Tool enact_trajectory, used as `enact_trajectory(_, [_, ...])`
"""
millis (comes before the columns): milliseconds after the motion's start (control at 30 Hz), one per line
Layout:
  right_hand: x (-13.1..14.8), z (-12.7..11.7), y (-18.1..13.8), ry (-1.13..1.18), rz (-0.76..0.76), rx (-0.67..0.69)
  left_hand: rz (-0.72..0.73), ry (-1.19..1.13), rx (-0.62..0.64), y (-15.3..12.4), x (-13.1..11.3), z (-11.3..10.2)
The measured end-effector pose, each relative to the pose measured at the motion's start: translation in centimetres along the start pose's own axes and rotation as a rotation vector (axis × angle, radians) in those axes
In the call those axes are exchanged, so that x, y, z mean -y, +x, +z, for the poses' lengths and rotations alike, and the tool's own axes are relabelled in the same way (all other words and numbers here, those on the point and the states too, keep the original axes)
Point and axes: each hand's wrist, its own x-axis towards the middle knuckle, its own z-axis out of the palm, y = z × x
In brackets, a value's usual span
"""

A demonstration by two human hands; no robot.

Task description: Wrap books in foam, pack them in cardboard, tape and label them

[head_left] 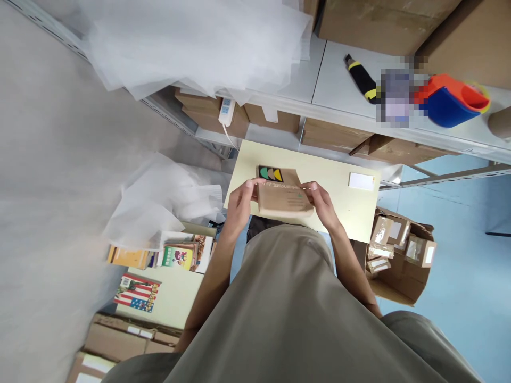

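A brown-covered book with a black patch of green, tan and yellow shapes is held over the pale yellow table. My left hand grips its left edge, thumb on the cover. On the opposite edge my right hand pinches the book between thumb and fingers. The undersides of the fingers are hidden by the book. A small white label pad lies on the table to the right of my right hand.
White foam sheets overhang the shelf, which holds a utility knife and an orange and blue tape dispenser. Books stand at the left. An open carton with wrapped parcels sits at the right.
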Motion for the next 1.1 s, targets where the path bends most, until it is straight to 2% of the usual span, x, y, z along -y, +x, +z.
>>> enact_trajectory(133, [-2.2,0.4,1.9,0.055,0.031,0.083,0.227,0.213,0.041,-0.7,-1.5,1.2])
enact_trajectory(300, [-4.9,1.5,4.1,0.226,0.109,0.149,0.472,0.537,0.099,-1.3,-2.1,3.2])
enact_trajectory(467, [-5.9,2.1,4.4,0.371,0.115,0.163,0.642,0.869,0.191,-2.6,-2.2,4.7])
enact_trajectory(600, [-6.2,1.9,4.2,0.4,0.098,0.145,0.658,0.867,0.185,-3.3,-1.6,5.3])
enact_trajectory(733, [-5.9,1.2,4.3,0.369,0.122,0.047,0.497,0.54,0.096,-2.4,0.3,4.6])
enact_trajectory(900, [-4.3,1.1,4.2,0.266,0.092,-0.101,0.056,-0.049,-0.118,1.5,5.4,2.1])
enact_trajectory(1000, [-3.2,2.7,3.8,0.095,0.035,-0.116,-0.277,-0.272,-0.155,3.6,8.8,1.0])
enact_trajectory(1100, [-2.7,5.8,2.8,-0.145,-0.069,-0.111,-0.491,-0.474,-0.144,4.1,11.0,1.0])
